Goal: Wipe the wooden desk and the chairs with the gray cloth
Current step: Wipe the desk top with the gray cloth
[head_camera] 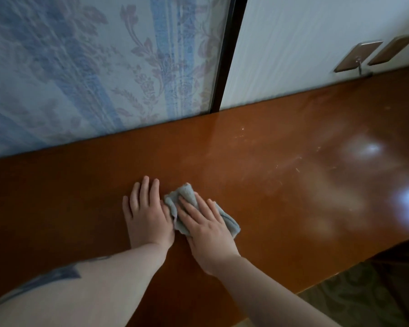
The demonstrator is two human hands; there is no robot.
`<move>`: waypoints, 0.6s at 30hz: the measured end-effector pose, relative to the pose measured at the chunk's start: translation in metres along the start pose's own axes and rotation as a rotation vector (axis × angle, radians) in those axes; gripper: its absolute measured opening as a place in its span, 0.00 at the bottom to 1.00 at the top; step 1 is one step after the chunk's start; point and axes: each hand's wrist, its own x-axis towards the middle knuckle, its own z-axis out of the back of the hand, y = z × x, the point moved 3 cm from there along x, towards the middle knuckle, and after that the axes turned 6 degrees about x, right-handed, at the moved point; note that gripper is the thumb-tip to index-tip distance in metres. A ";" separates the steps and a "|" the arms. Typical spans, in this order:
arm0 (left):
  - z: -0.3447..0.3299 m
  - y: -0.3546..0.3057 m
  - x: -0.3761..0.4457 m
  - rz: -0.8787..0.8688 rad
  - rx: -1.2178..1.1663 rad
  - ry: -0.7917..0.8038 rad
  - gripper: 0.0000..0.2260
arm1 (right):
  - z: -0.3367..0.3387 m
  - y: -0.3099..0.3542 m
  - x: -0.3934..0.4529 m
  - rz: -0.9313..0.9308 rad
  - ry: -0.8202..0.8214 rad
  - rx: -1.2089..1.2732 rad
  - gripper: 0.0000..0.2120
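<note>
The gray cloth (200, 212) lies bunched on the wooden desk (281, 185) at about six o'clock of the surface, near the front edge; the right hand (206, 228) presses it flat, fingers straight, gripping nothing; the left hand (147, 214) rests palm-down on bare wood just beside it at nine o'clock, fingers spread and touching the cloth's edge. Pale scuffs and specks remain toward two o'clock, so the desk appears only partly wiped; no chair is in view. Risks, as judged: the crumpled cloth covers little area and may leave streaks; an open palm can slide off the folds; the resting left hand may smear the glossy finish.
</note>
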 end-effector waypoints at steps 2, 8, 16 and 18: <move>0.000 0.001 0.000 0.004 -0.015 0.001 0.23 | 0.007 -0.005 0.028 0.089 0.053 -0.005 0.26; 0.001 0.000 -0.002 0.079 -0.063 -0.070 0.22 | 0.024 -0.052 0.023 -0.223 -0.235 -0.053 0.29; -0.003 0.003 0.000 0.087 -0.038 -0.096 0.22 | 0.000 0.007 0.066 0.176 0.007 -0.061 0.26; -0.001 0.002 0.000 0.087 -0.047 -0.104 0.24 | 0.012 -0.011 0.085 0.066 -0.050 -0.086 0.27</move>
